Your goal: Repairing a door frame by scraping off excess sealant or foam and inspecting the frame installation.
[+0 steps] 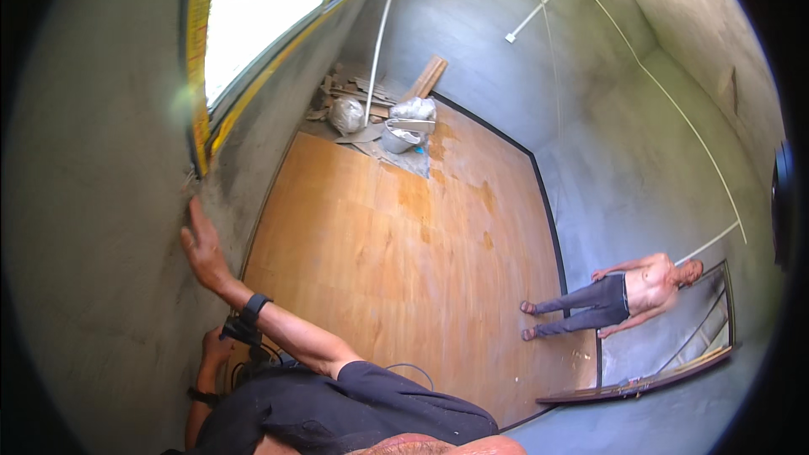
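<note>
My right hand point(203, 251) reaches across to the grey wall point(93, 227) on the left. Its fingers are stretched out and apart, near the wall just below the lower corner of the window frame point(199, 131); whether they touch it I cannot tell. A black band point(254, 308) circles that wrist. Lower down, my left hand point(216, 349) is closed beside a dark object point(242, 330), partly behind my right forearm; what the fingers grip is not clear. Dark cords point(263, 360) loop next to it.
Wooden boards cover the floor point(362, 236). Far back lie a bucket point(399, 138), plastic bags point(346, 115) and scrap planks point(425, 76). A thin white pole point(384, 25) rises from there. To the right, another person point(619, 299) stands near a doorway point(731, 303).
</note>
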Demonstrator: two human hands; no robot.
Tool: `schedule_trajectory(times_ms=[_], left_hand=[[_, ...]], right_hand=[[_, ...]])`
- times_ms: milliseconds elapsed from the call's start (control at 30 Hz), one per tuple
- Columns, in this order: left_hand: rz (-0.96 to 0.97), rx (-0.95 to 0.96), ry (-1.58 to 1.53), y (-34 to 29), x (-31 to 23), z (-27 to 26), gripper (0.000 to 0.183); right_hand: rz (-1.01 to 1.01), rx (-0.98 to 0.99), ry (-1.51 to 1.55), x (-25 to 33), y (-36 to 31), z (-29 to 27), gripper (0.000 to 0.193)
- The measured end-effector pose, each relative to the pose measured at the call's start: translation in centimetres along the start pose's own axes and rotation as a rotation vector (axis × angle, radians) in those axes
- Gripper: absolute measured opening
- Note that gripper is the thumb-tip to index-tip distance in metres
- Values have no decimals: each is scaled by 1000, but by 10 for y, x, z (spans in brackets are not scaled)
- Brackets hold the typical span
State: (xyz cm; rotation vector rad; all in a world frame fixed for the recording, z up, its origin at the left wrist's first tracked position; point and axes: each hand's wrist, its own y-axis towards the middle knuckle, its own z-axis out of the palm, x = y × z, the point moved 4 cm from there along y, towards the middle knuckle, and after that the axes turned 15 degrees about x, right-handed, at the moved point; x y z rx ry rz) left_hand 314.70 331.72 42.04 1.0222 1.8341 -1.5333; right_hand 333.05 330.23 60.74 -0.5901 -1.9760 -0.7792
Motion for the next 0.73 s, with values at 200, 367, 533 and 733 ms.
schedule_trajectory(times_ms=[200, 367, 533, 733], left_hand=[[86, 7, -143, -6, -36, 16, 9], [-77, 30, -91, 1, -29, 23, 11], [-92, 67, -58, 9, -35, 39, 17], [-72, 38, -98, 30, -39, 25, 19]], right_hand=[[-1, 119, -2, 8, -54, -9, 75], [37, 181, 17, 3, -86, -22, 76], [105, 175, -20, -12, -113, -36, 75], [163, 199, 13, -4, -113, -44, 76]])
